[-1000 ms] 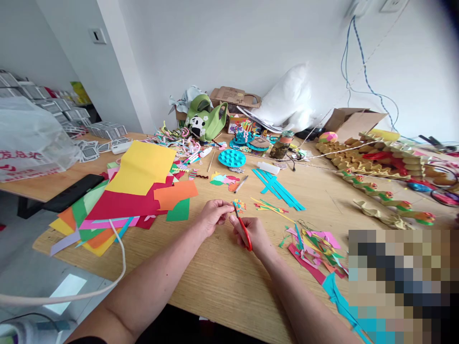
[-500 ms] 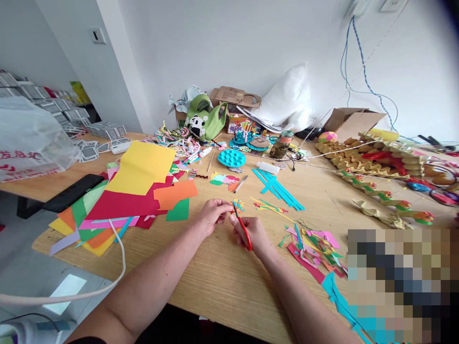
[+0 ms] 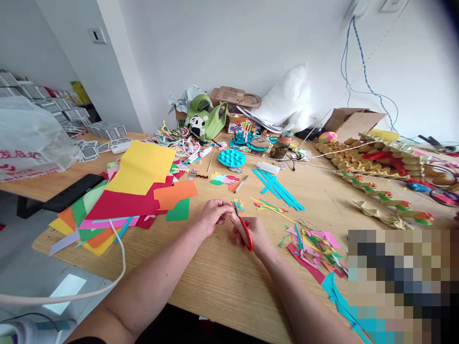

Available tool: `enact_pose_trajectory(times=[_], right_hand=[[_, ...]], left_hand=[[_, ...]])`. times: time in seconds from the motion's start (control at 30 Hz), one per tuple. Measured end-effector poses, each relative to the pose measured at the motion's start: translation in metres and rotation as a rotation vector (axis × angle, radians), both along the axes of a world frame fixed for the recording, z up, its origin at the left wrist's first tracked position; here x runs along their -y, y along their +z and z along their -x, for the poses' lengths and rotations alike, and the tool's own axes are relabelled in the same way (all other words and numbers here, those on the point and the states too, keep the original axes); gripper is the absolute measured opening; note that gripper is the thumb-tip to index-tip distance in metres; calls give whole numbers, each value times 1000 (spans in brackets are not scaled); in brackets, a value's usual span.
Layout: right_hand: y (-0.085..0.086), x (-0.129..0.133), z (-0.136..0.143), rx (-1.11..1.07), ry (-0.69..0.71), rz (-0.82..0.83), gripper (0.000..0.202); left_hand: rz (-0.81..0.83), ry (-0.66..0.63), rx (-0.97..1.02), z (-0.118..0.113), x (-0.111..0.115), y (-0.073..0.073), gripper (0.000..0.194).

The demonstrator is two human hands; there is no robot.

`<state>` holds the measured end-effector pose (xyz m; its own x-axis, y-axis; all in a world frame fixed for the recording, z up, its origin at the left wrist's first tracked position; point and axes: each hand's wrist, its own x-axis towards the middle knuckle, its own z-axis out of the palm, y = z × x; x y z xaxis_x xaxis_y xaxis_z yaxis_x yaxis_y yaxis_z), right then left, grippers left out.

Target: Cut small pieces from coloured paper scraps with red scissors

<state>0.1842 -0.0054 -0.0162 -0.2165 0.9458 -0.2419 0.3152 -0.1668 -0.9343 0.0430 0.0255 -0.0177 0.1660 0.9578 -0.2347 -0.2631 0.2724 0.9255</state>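
r hand (image 3: 256,235) gripping red scissors (image 3: 245,229) — l hand (image 3: 214,214) pinched, can't tell on what

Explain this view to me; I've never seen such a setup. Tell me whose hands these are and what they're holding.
There is no machine here: a person works barehanded, wearing a head camera that looks forward and down. The right hand holds red-handled scissors. The left hand has finger and thumb pinched together near the scissors; anything between them is too small to make out. Tiny paper bits lie just beyond. On the wooden table, coloured sheets are piled to the left; blue strips and paper scraps lie to the right.
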Motion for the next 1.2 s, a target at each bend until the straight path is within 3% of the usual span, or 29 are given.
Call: enact_pose_trajectory(times=[0.73,1.0,1.2], right_hand=[[3,-2,-1,30,-36,-41,54],[1,-10,-11,-178,-269,-383,33],[-6,-11,-10,-197,-211,-378,35]], left_hand=[[-2,19,32,1,0,3,19],[-48,-43,-125,-2,5,5,20],[-38,-134,-202,-4,8,6,15]])
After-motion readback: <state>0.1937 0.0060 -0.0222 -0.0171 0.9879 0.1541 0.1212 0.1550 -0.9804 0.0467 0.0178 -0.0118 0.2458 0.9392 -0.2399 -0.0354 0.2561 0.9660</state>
